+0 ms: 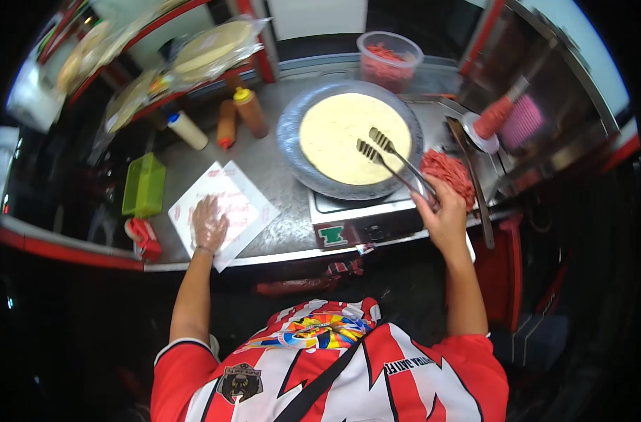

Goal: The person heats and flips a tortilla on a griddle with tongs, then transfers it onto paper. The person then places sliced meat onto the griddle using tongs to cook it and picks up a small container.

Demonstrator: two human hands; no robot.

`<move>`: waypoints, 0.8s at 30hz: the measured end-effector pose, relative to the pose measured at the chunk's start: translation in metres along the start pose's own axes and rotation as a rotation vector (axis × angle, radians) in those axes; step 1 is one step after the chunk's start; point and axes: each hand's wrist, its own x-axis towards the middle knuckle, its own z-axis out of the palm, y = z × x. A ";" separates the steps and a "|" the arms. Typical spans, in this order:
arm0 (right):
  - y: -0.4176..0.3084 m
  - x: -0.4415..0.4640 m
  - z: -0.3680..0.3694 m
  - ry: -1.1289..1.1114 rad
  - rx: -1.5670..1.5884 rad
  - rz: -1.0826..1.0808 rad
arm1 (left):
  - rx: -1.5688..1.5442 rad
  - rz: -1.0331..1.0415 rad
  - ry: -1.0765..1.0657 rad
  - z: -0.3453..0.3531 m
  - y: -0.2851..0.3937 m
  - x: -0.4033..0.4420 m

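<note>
My left hand (209, 224), in a clear plastic glove, lies flat with fingers spread on printed white wrapping paper (229, 200). Two sheets overlap there on the steel counter. In my right hand (441, 211) is a pair of metal tongs (398, 162) with slotted tips, held over a round pale flatbread (331, 137). The tongs' tips are apart with nothing between them; whether they touch the bread I cannot tell. Beneath the bread is a round dark griddle (292, 144) on a stove (363, 224). Shredded reddish meat (447, 172) is heaped just beyond my right hand.
Left of the griddle lie two sauce bottles (250, 112) (226, 125) and a white bottle (188, 131). A green tray (144, 186) and red tape dispenser (145, 239) sit far left. Behind stands a tub (389, 60) of red shreds. A long flat tool (478, 193) rests at right.
</note>
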 end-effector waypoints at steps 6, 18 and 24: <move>-0.118 -0.045 0.121 -0.459 0.318 -0.129 | -0.357 -0.149 0.296 0.013 -0.013 -0.001; -0.145 -0.066 0.373 -0.511 -0.189 -0.246 | -0.732 -0.431 0.566 0.006 -0.019 -0.006; -0.182 0.044 0.437 -0.353 -0.261 -0.386 | -0.923 -0.374 0.526 -0.001 -0.014 -0.006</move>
